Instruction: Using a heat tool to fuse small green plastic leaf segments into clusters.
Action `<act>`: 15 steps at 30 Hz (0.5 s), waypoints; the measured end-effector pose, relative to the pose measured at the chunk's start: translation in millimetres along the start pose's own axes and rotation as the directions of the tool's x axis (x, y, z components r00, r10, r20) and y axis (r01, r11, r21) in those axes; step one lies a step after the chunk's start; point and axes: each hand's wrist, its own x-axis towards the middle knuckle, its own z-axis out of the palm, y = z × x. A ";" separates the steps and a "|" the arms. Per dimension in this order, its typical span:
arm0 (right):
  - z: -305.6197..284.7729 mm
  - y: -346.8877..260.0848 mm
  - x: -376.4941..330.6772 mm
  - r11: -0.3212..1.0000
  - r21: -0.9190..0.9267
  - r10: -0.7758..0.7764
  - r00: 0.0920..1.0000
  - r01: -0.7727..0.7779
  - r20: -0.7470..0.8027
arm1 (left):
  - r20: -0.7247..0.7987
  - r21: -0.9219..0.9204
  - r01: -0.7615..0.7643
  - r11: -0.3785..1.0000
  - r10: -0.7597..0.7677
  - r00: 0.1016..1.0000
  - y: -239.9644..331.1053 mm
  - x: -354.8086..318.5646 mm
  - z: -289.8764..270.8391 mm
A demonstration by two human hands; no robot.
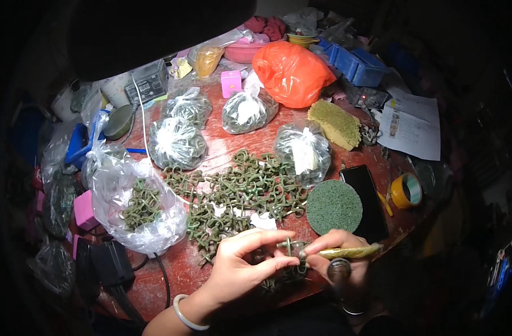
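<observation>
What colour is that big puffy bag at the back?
The bag is orange-red, clearest in the head view.

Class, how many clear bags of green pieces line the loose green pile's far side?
4: rear left bag, front left bag, middle bag, right bag. Others behind may be hidden.

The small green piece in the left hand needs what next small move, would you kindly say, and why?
Perhaps steady the green piece first: the left hand pinches it between finger and thumb, and the right hand, holding a yellowish stick, is close beside it.
</observation>
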 end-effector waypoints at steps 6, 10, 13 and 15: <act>-0.7 1.2 -4.7 0.998 0.051 -0.019 0.999 0.021 -0.041 | -0.001 -0.216 0.097 0.972 -0.099 0.995 4.3 -0.3 2.5; -0.1 8.4 -1.7 0.991 0.107 -0.075 0.992 0.085 -0.099 | -0.008 -0.257 0.093 0.962 -0.098 0.995 1.6 -0.9 1.3; 0.5 5.8 0.4 0.997 0.004 -0.083 0.996 0.083 -0.032 | 0.006 -0.258 0.115 0.959 -0.118 0.993 -2.1 -2.4 -0.5; 6.6 3.5 -3.5 0.971 0.235 0.050 0.997 -0.033 -0.066 | 0.007 -0.334 0.094 0.938 -0.098 0.995 -2.5 -1.1 0.6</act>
